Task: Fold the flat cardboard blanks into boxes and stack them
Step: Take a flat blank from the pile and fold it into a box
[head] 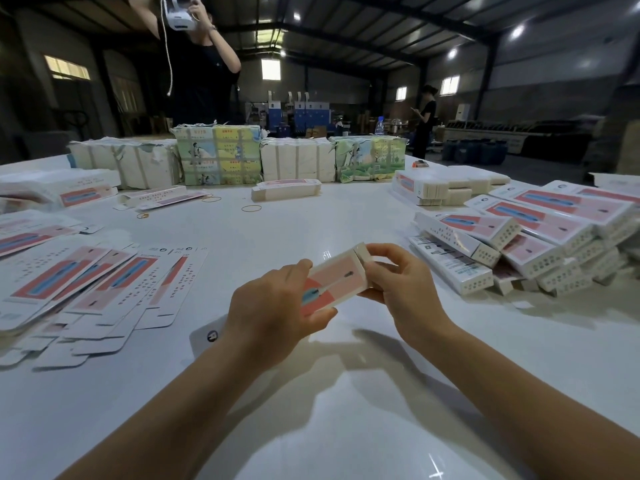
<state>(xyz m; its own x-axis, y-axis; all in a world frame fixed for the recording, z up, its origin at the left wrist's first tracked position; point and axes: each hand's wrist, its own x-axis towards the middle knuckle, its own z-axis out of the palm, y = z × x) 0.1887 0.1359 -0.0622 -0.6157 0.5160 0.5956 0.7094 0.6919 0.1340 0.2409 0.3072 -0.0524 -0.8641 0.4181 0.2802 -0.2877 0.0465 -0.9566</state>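
Note:
A pink and white box (337,277) with a blue toothbrush print is held above the white table (311,393), at the centre. My left hand (273,313) grips its near end, thumb on top. My right hand (401,282) pinches the far end, fingers curled at the end flap. Flat printed blanks (104,289) lie fanned out on the left. Folded boxes (526,244) are piled on the right.
Wrapped bundles of blanks (221,155) line the far edge of the table. More flat stacks (436,187) sit at the back right, and rubber bands (251,208) lie loose mid-table. A person (204,64) stands behind the bundles; another person (426,119) stands farther back.

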